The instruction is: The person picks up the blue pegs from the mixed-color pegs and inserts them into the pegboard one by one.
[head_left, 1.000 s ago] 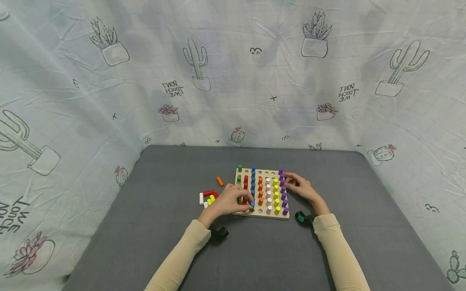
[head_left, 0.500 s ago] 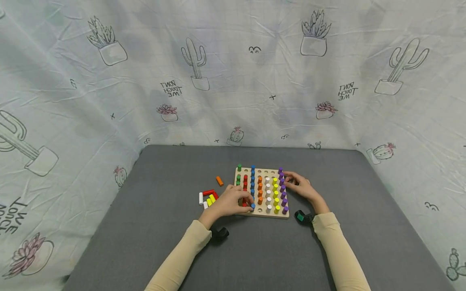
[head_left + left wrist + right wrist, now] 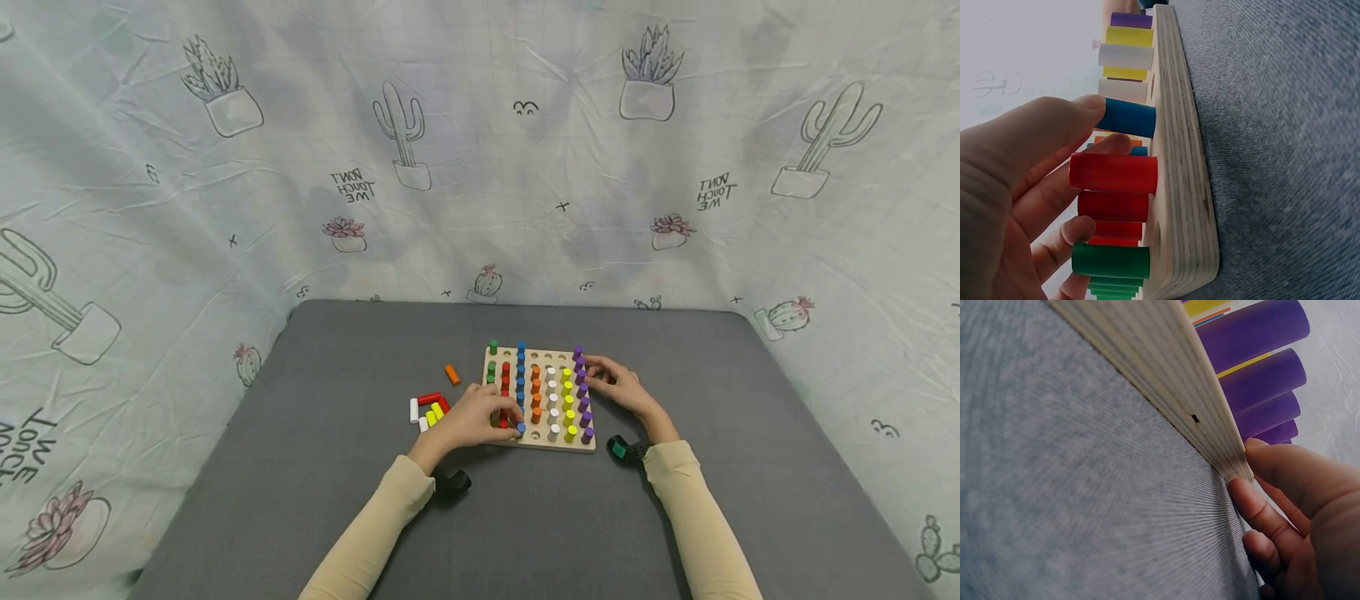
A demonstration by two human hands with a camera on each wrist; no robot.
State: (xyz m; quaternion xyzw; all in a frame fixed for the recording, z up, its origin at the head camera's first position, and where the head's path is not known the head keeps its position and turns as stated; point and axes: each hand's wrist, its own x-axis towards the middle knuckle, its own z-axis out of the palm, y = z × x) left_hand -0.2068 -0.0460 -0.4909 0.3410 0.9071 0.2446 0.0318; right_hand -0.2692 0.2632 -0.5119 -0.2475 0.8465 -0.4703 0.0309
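Note:
A wooden pegboard (image 3: 555, 445) carries upright rows of coloured pegs. At its near edge my left hand (image 3: 471, 417) pinches a blue peg (image 3: 1132, 117) between thumb and fingers. The peg stands upright, its lower end at the board face, beside a red peg (image 3: 1116, 173) and a green peg (image 3: 1113, 260). My right hand (image 3: 618, 388) grips the board's right edge, thumb at the top face and index finger against the side, close to the purple pegs (image 3: 1260, 331). The left hand hides part of the green and red rows in the head view.
Left of the board lie loose pegs: an orange peg (image 3: 452, 374), red pegs (image 3: 430, 398), yellow pegs (image 3: 434, 412) and white pegs (image 3: 414, 410). Everything rests on a grey cloth-covered table (image 3: 540, 525). A patterned curtain (image 3: 480, 150) hangs behind it.
The blue peg in my left hand has gone slightly down at the near hole of the blue row. My right hand has stayed at the board's edge.

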